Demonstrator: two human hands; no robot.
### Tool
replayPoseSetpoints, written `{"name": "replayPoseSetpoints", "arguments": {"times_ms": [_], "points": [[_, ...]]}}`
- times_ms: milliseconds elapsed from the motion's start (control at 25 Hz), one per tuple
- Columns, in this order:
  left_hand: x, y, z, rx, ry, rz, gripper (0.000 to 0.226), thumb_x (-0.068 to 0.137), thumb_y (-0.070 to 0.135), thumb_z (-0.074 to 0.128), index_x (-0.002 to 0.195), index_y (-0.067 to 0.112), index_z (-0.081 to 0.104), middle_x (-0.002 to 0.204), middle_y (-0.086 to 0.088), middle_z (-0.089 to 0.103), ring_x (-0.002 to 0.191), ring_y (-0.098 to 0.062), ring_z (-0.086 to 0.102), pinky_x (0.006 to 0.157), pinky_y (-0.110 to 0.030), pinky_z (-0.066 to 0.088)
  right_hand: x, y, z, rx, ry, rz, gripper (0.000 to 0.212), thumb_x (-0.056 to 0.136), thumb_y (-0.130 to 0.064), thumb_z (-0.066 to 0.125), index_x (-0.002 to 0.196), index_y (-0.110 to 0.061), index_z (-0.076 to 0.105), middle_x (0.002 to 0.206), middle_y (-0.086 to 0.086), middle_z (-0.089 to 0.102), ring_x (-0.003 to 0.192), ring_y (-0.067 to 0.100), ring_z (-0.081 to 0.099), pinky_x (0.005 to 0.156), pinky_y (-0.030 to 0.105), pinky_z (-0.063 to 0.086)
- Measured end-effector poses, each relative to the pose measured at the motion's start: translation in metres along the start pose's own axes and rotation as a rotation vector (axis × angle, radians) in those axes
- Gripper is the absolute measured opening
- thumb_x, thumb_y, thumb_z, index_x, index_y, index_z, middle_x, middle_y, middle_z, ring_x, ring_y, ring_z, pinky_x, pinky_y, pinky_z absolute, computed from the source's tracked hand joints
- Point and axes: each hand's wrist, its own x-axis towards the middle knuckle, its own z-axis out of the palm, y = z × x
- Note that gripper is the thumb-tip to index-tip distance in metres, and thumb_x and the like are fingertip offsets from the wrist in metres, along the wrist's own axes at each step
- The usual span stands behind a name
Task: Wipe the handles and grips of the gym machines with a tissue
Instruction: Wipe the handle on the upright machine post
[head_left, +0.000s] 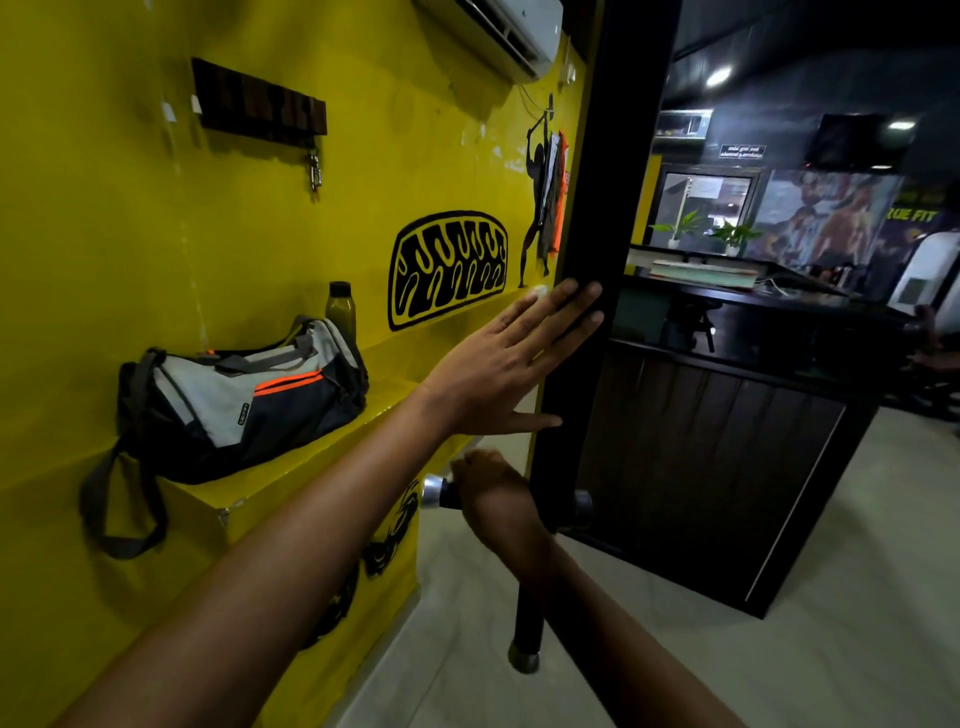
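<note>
Both hands (498, 364) out, tissue (537, 292) mostly hidden

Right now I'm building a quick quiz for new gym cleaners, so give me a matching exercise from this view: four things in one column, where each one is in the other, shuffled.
Things:
1. gym bag
2. bottle
3. left hand
4. right hand

Places:
A. flat against the black post
B. standing behind the bag, by the yellow wall
C. lying on the yellow ledge
D. closed around the black grip with a silver end

Pairs: 1-C, 2-B, 3-A, 4-D
</note>
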Motion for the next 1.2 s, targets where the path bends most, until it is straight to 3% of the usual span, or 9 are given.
{"name": "replayPoseSetpoints", "arguments": {"times_ms": [120,240,360,480,640,760,880,960,1200], "points": [[-0.002,-0.002,-0.001,0.003,-0.002,-0.001,0.093,0.089,0.067,0.042,0.152,0.005,0.012,0.159,-0.019,0.007,0.148,-0.034,0.0,0.121,-0.045,0.011,-0.004,-0.007,0.003,0.096,-0.004,-0.147,0.004,0.07,-0.008,0.066,0.073,-0.011,0.064,0.073,0.007,0.061,0.074,0.028,0.063,0.047,0.025,0.047],[-0.002,-0.002,0.0,-0.002,-0.001,-0.002,0.094,0.089,0.067,0.043,0.152,0.005,0.012,0.159,-0.019,0.007,0.147,-0.033,-0.001,0.121,-0.045,0.011,-0.017,0.005,-0.002,-0.003,0.108,-0.256,0.024,0.073,-0.013,0.038,0.077,-0.015,0.061,0.07,0.002,0.059,0.069,0.021,0.061,0.039,0.023,0.041],[0.001,0.0,0.002,-0.007,0.0,0.0,0.094,0.089,0.067,0.043,0.152,0.005,0.012,0.159,-0.019,0.007,0.147,-0.033,-0.002,0.121,-0.046,0.012,-0.022,0.022,-0.003,-0.03,0.095,-0.226,0.019,0.074,-0.01,0.042,0.087,-0.018,0.053,0.071,0.004,0.058,0.069,0.022,0.059,0.04,0.027,0.043],[0.002,0.001,0.002,-0.005,-0.002,-0.003,0.094,0.088,0.067,0.044,0.152,0.006,0.011,0.16,-0.019,0.007,0.147,-0.033,-0.002,0.121,-0.046,0.012,-0.007,0.017,-0.001,-0.05,-0.079,-0.072,0.017,0.067,-0.003,0.069,0.081,-0.011,0.062,0.081,0.008,0.059,0.076,0.029,0.061,0.052,0.03,0.048],[0.0,0.0,0.002,-0.006,-0.002,-0.007,0.094,0.089,0.067,0.043,0.152,0.005,0.012,0.16,-0.019,0.006,0.148,-0.034,-0.001,0.121,-0.046,0.012,0.017,-0.008,-0.016,0.18,-0.392,0.02,0.018,0.093,-0.017,0.052,0.103,-0.006,0.061,0.113,0.017,0.055,0.109,0.031,0.052,0.082,0.033,0.043],[-0.003,-0.001,0.001,-0.004,-0.009,-0.007,0.094,0.089,0.067,0.043,0.152,0.005,0.012,0.159,-0.019,0.007,0.148,-0.034,0.001,0.121,-0.045,0.011,0.002,-0.005,-0.01,0.094,-0.191,-0.177,0.016,0.084,-0.016,0.052,0.082,-0.009,0.066,0.087,0.01,0.061,0.087,0.028,0.06,0.063,0.03,0.05],[-0.001,0.0,0.002,0.008,-0.011,-0.005,0.094,0.089,0.068,0.042,0.152,0.005,0.011,0.159,-0.019,0.007,0.148,-0.034,0.001,0.121,-0.046,0.011,-0.01,0.017,-0.015,-0.129,-0.102,-0.262,0.019,0.071,-0.016,0.045,0.058,-0.017,0.058,0.06,0.0,0.054,0.057,0.021,0.058,0.039,0.025,0.039],[0.001,0.002,0.003,0.01,-0.013,0.0,0.094,0.089,0.068,0.042,0.152,0.006,0.011,0.16,-0.018,0.007,0.148,-0.033,0.0,0.121,-0.045,0.01,-0.014,0.022,-0.028,-0.24,-0.149,-0.277,0.011,0.059,-0.013,0.059,0.051,-0.018,0.054,0.053,-0.001,0.051,0.051,0.02,0.056,0.035,0.023,0.035],[0.001,0.003,0.001,0.031,-0.028,-0.008,0.095,0.088,0.068,0.042,0.152,0.006,0.011,0.16,-0.018,0.007,0.148,-0.033,0.001,0.121,-0.045,0.01,-0.017,0.029,-0.036,-0.296,-0.225,-0.245,0.028,0.04,-0.011,0.082,0.045,-0.019,0.055,0.044,0.0,0.051,0.042,0.017,0.054,0.036,0.018,0.033]]}}
